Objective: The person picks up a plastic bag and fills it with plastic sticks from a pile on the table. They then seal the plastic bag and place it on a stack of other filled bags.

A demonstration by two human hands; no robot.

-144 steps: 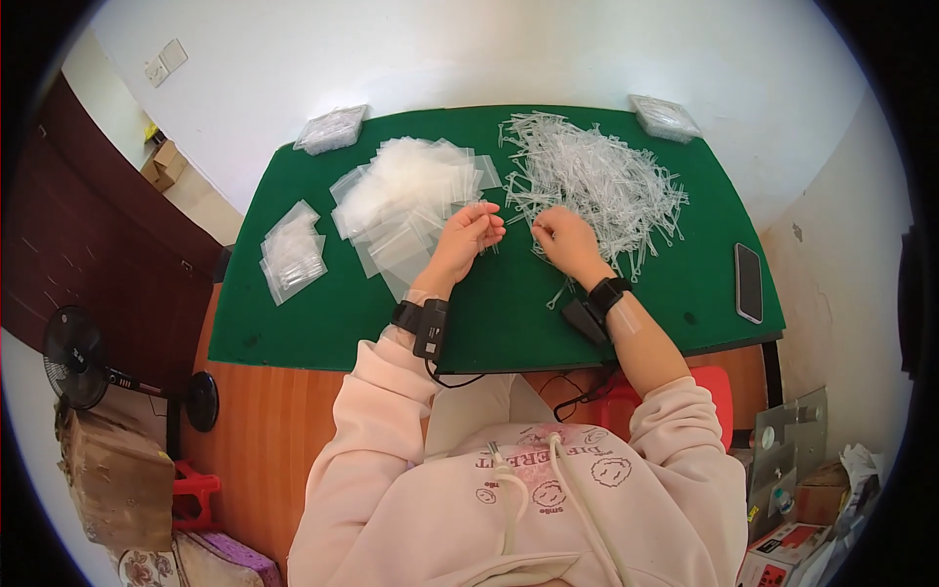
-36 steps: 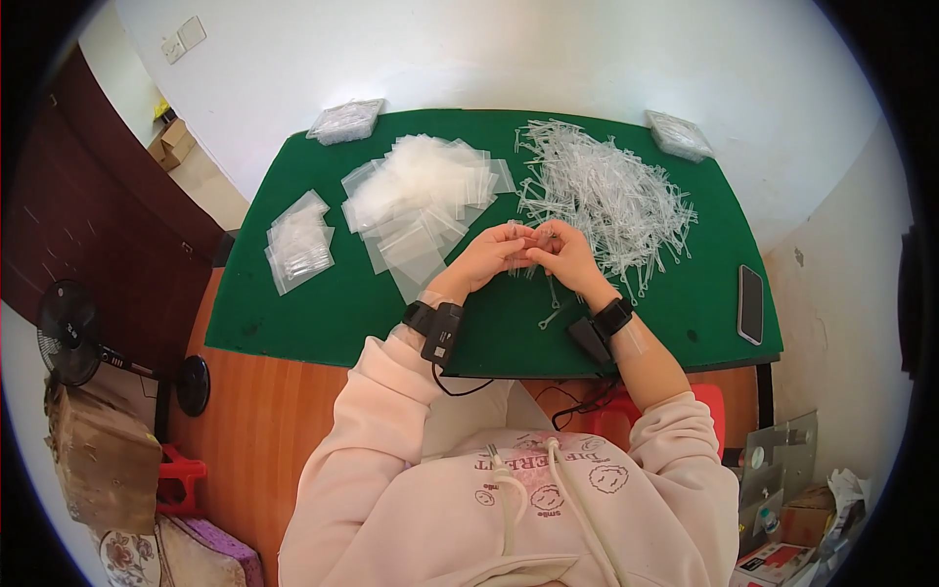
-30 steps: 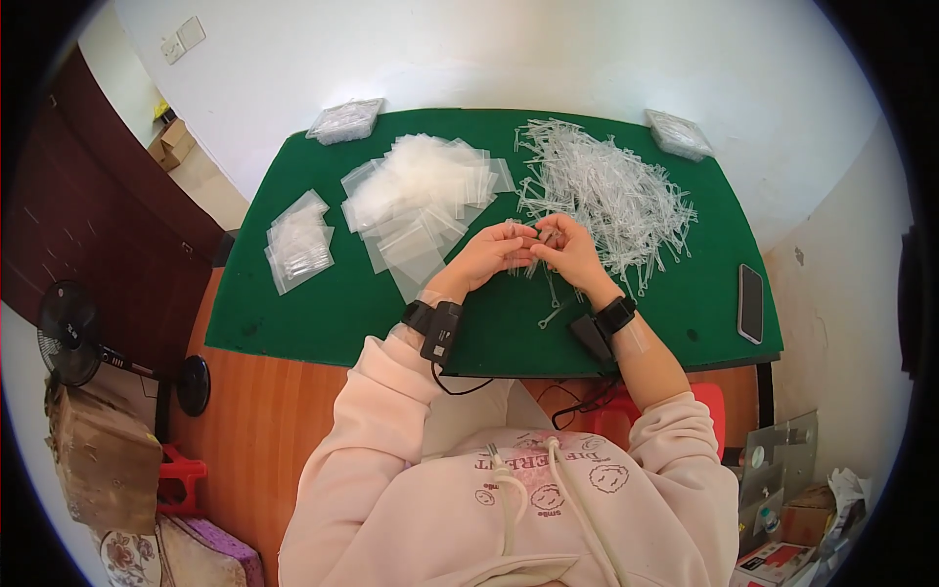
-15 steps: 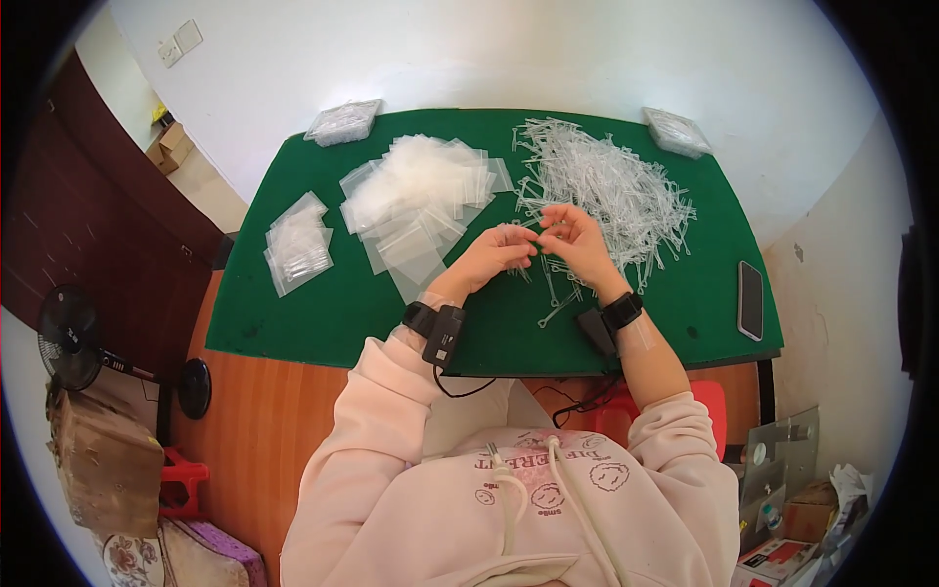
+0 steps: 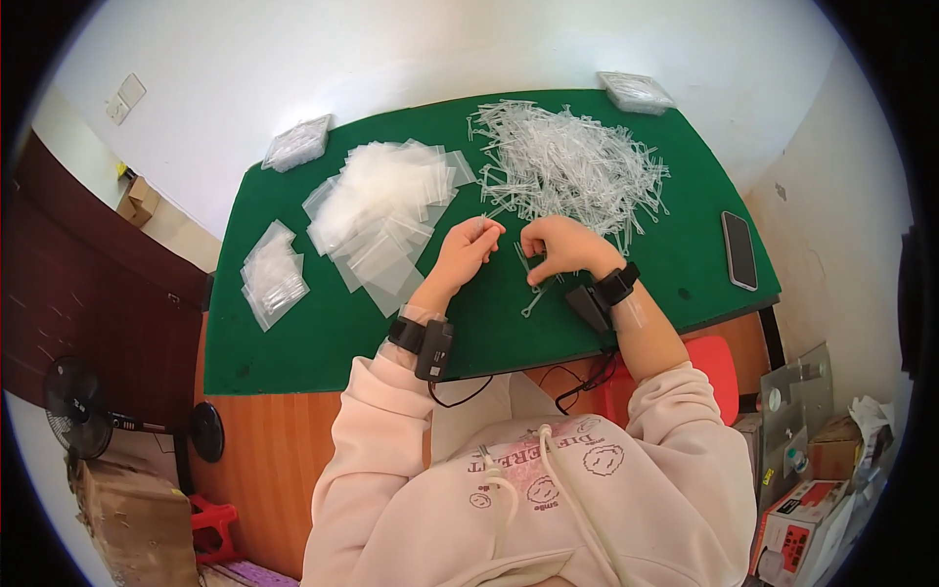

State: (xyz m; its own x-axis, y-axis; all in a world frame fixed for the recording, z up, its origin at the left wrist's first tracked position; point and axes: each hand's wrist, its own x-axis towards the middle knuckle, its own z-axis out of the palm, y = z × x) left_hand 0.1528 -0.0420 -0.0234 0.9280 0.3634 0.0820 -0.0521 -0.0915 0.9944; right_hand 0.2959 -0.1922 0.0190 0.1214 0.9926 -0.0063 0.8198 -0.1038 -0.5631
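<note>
My left hand is closed in a pinch above the middle of the green table; bits of clear plastic sticks show at its fingertips, mostly hidden by the fingers. To its right, my right hand is curled with thumb and forefinger apart, over a few loose clear sticks with looped ends. Just beyond it spreads a large heap of the same clear looped sticks. Left of my left hand lies a pile of clear flat plastic bags.
A smaller stack of filled clear bags lies at the table's left. Clear boxes stand at the back left and back right. A phone rests near the right edge. A black fan stands left of the green table.
My hands, together half a second ago, have come apart. The right one has lowered toward the loose sticks and its thumb and forefinger have parted. The whole view has tilted and shifted.
</note>
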